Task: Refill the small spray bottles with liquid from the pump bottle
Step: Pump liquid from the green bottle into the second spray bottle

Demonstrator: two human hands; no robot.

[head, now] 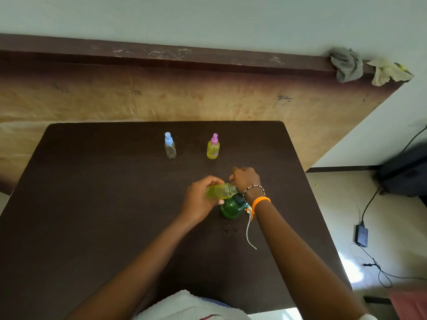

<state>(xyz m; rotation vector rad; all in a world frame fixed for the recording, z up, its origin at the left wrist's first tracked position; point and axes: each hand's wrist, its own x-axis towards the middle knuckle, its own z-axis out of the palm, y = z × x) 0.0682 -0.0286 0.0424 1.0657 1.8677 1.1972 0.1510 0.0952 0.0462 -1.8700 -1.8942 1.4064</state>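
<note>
So the setup is a dark brown counter point(92, 204) pushed up against a worn wooden board with a pale wall behind it. Going left to right: toward the back of the counter there's a small clear spray bottle with a blue cap point(170, 146), standing upright and looking empty, and a bit to its right a second spray bottle with a pink cap point(213, 147), also upright and full of yellow liquid. Both are well apart from the hands. Closer in, the left hand point(198, 202) has its fingers wrapped around a third small bottle point(220, 192), which is tipped over nearly horizontal with its neck pointing right; it's got yellowish liquid in it and no cap that I can see. Just below and touching that area sits the green pump bottle point(232, 207), upright on the counter, partly hidden by the wrists. The right hand point(245, 179) is right at the small bottle's neck with fingers curled in, pinching something I can't make out. That wrist has a beaded bracelet point(254, 188) and an orange band point(260, 201), with a pale tube point(249, 234) trailing down beside it. A few drips point(230, 230) sit on the counter in front of the pump bottle. Far right up top, two crumpled rags point(369, 66) on the board's ledge, and a charger with cables point(361, 234) on the floor.
</note>
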